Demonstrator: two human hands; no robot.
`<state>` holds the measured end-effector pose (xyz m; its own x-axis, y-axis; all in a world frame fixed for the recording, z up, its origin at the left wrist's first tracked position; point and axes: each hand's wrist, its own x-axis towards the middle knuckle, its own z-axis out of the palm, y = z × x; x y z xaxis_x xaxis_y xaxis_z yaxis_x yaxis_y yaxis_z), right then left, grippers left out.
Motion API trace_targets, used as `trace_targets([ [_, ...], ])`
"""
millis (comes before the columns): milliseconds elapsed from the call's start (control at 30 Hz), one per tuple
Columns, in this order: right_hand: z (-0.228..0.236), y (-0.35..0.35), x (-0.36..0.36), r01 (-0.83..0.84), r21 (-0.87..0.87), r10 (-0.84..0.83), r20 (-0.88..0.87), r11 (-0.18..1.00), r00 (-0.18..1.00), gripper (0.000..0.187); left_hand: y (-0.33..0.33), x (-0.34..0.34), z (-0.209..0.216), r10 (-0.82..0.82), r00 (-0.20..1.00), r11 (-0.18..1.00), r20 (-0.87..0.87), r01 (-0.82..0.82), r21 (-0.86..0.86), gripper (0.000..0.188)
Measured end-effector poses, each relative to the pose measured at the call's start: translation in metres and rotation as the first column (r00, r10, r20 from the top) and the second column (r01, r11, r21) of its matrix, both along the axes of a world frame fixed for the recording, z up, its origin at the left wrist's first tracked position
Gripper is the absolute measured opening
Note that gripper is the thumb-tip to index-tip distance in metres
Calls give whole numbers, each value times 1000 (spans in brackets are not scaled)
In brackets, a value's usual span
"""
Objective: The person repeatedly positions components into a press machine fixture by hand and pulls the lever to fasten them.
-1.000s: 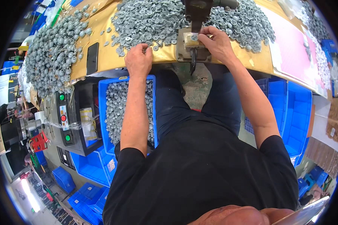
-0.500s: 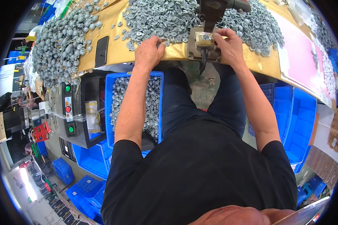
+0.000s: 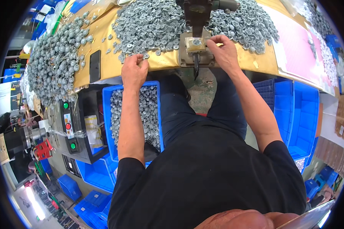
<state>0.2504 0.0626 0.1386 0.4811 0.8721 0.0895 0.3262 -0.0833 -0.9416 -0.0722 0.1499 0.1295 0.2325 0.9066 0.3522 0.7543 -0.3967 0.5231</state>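
Observation:
My left hand [image 3: 135, 71] rests at the front of the table, its fingers curled toward the thumb. A small round grey cap [image 3: 145, 56] lies right by its fingertips. Whether anything sits inside the pinch is hidden. Beside the hand press [image 3: 196, 24], my right hand [image 3: 224, 54] has thumb and forefinger drawn together at the right side of the fixture [image 3: 195, 47]. What those fingers hold, if anything, is too small to make out. On the fixture, beneath the press ram, sits a small grey round piece [image 3: 196, 42].
Heaps of grey caps [image 3: 151, 26] lie behind both hands. Further left are a black phone [image 3: 95, 65] and a pile of grey balls with wires [image 3: 55, 59]. Below the table edge stands a blue crate [image 3: 105, 110] of grey parts; blue bins [image 3: 305, 114] stand at the right.
The whole view has shifted, so the table sits lower and further left. My left hand has drawn slightly left and nearer to me. My right hand remains beside the fixture.

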Motion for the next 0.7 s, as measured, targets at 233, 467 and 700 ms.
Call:
trace_targets([
  [233, -13, 13, 13, 81, -34, -73, 191, 996, 979, 39, 4, 12, -11, -31, 999, 996, -20, 32, 83, 25],
  [467, -4, -8, -7, 76, -7, -73, 210, 997, 975, 44, -10, 3, -22, -21, 999, 989, 35, 15, 148, 13],
  [700, -3, -7, -12, 94, 57, -104, 204, 994, 973, 44, -6, 8, -25, 44, 995, 996, 86, -50, 71, 16],
])
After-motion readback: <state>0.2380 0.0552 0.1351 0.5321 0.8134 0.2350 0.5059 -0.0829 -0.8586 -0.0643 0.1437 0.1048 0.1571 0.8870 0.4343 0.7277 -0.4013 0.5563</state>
